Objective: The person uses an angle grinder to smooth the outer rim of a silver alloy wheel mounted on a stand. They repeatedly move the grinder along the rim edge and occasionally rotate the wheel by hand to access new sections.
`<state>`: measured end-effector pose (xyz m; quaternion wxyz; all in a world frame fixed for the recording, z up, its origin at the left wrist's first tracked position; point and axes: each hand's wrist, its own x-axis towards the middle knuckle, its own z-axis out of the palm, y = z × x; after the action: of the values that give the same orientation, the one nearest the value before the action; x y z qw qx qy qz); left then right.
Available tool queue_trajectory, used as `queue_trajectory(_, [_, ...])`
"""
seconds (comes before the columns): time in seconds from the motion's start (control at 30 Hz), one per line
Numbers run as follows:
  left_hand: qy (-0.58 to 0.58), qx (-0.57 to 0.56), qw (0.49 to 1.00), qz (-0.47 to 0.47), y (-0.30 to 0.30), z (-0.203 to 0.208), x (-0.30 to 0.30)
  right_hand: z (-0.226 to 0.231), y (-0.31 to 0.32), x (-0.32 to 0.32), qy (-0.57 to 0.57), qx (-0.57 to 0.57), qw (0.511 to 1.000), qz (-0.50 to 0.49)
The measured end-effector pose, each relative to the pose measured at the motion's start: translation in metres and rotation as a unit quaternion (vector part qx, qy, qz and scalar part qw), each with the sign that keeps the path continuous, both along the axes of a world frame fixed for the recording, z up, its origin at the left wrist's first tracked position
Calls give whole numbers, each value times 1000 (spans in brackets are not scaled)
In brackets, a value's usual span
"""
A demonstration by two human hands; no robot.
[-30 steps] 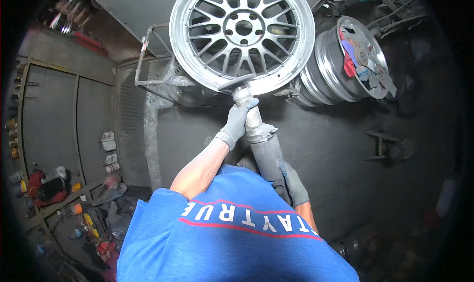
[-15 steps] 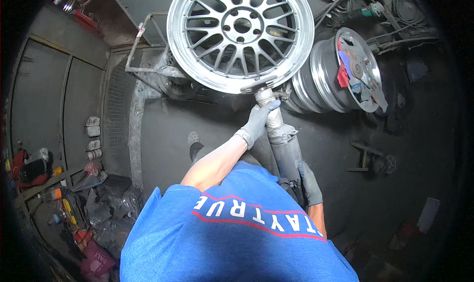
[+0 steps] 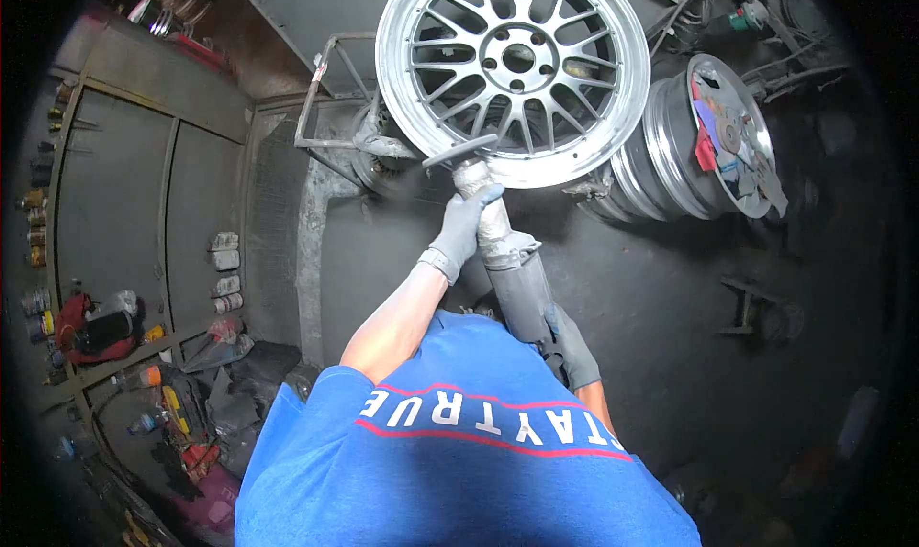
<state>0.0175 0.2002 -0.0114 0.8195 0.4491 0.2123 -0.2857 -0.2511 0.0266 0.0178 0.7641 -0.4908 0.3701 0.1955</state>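
I hold a grey angle grinder (image 3: pixel 520 293) with both gloved hands. My left hand (image 3: pixel 459 229) is closed around its pale, wrapped front end. My right hand (image 3: pixel 574 349) grips the rear of the body, its fingers partly hidden behind the tool. At the tip, the flat disc (image 3: pixel 460 152) is seen nearly edge-on, overlapping the lower left lip of a silver multi-spoke wheel rim (image 3: pixel 519 89). Whether the disc touches the lip I cannot tell. The rim faces me, its top edge cut off by the picture.
To the right lies another wheel rim (image 3: pixel 661 155) with cloths and sanding pieces (image 3: pixel 732 140) on it. A metal frame (image 3: pixel 304 116) stands left of the rim. Bags and bottles (image 3: pixel 206 403) clutter the lower left. A green-bodied power tool (image 3: pixel 747 17) and cables lie at upper right.
The grinder's disc has moved left along the rim's lower lip and tilted, with both hands carrying the tool. The whole view has shifted, so the surroundings appear farther right.
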Motion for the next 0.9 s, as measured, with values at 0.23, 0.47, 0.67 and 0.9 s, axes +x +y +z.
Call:
queue_trajectory(0.23, [0,-2,1000,10,-11,-8,-3,-11,-25,-2,-31,-66,995,62])
queue_trajectory(0.47, [42,-93,995,-25,-92,-8,-54,15,-112,-47,-8,-184,979,91])
queue_trajectory(0.67, [29,-124,989,-75,-150,-15,-70,41,-155,-61,31,-151,988,4])
queue_trajectory(0.9, [19,-106,991,-81,-133,-26,-70,15,-152,-66,16,-107,994,0])
